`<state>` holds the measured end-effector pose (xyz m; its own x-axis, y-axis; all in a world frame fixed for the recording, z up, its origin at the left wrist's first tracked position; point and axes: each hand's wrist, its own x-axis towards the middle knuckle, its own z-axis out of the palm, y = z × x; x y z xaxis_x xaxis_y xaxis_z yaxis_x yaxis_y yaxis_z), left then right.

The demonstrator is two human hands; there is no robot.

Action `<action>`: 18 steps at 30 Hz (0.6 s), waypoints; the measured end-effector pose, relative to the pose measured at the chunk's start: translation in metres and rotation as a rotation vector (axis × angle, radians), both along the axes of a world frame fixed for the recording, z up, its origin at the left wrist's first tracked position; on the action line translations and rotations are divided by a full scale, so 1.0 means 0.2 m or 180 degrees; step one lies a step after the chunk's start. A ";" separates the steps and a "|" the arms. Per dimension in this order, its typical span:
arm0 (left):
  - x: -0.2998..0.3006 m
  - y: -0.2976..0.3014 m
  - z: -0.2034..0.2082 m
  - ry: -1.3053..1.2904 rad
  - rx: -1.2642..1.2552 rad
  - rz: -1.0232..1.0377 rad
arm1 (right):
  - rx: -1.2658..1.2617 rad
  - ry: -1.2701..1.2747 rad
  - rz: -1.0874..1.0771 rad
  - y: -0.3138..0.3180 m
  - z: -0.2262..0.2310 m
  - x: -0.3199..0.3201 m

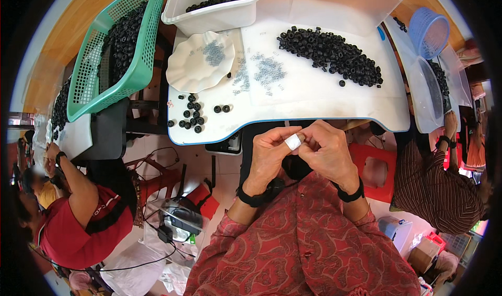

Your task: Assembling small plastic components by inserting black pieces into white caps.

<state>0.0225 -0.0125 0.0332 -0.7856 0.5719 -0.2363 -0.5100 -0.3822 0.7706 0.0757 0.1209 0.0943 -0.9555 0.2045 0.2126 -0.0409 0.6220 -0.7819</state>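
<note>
My left hand (269,157) and my right hand (330,152) meet just off the near edge of the white table (230,110), in front of my chest. A white band like tape (294,141) wraps a fingertip of the left hand, apparently the thumb. Both hands have their fingers pinched together; anything between them is too small or hidden to name. Several small black round parts (193,114) lie loose at the table's near left. Beyond the hands spread a big heap of black parts (332,55) and a scatter of tiny silvery pieces (269,74).
A wavy cream plate (180,68) holds more silvery pieces. Behind it stands a white tub (209,20) with black parts; a green basket (144,61) is at left. A clear bin (350,3) and blue basket (429,32) stand right. Co-workers sit on both sides.
</note>
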 end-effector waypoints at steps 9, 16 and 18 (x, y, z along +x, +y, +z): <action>-0.01 0.00 -0.01 0.0011 -0.0136 -0.0119 | -0.0319 -0.0388 -0.0040 0.01 -0.01 0.00; -0.01 0.01 -0.03 0.0141 -0.0098 -0.0170 | -0.0298 -0.0606 -0.0064 0.02 -0.01 -0.01; -0.01 0.01 -0.03 0.0280 -0.0276 -0.0199 | -0.0312 -0.0596 -0.0060 0.03 -0.03 -0.01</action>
<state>0.0207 -0.0103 0.0275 -0.7689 0.6007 -0.2187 -0.4597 -0.2818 0.8422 0.0736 0.1263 0.0876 -0.9723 0.2336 0.0100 0.1216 0.5418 -0.8317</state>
